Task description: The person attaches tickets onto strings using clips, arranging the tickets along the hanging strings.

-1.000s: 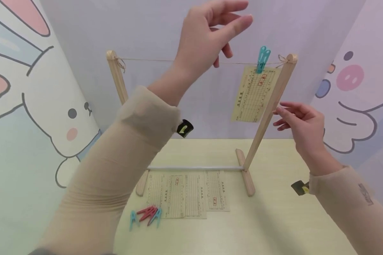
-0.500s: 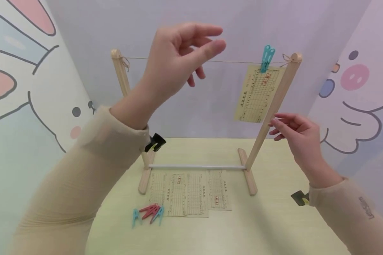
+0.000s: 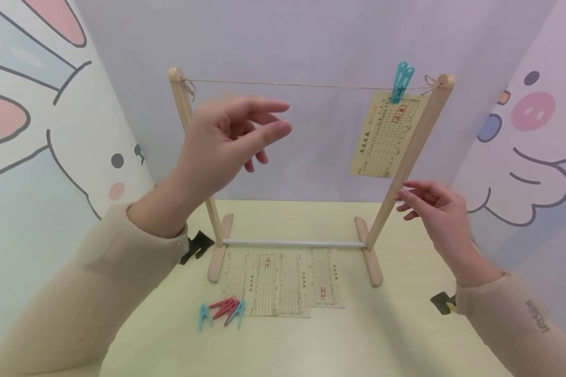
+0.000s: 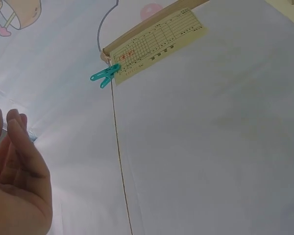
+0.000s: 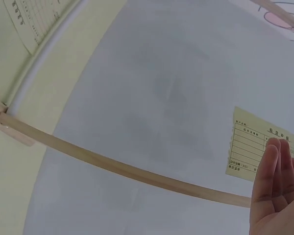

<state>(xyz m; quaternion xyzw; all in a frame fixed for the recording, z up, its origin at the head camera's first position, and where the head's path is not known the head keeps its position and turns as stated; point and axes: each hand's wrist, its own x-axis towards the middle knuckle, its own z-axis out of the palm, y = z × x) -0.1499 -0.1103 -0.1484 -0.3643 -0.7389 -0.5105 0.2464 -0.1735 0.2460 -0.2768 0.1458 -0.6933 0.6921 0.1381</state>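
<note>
A yellowish printed form (image 3: 388, 137) hangs at the right end of a thin string (image 3: 283, 84), held there by a teal clothespin (image 3: 402, 82). My left hand (image 3: 231, 139) is in the air in front of the string's left half, fingers loosely bent and nothing between them. Beside the rack's right post (image 3: 412, 152), below the hanging form, my right hand (image 3: 431, 212) is raised with relaxed fingers and holds nothing. Several more forms (image 3: 292, 285) lie side by side on the table. Red clothespins (image 3: 224, 306) and blue clothespins (image 3: 204, 315) lie at their lower left corner.
The wooden rack has a left post (image 3: 181, 104), a white bottom bar (image 3: 292, 243) and feet (image 3: 369, 256) on the pale table (image 3: 320, 345). Walls close in behind and at both sides, with a cartoon rabbit (image 3: 89, 152) and a cartoon pig (image 3: 523, 152).
My left hand has come down and to the left, away from the string. The right hand has sunk slightly. The hanging form and clothespin stay on the string.
</note>
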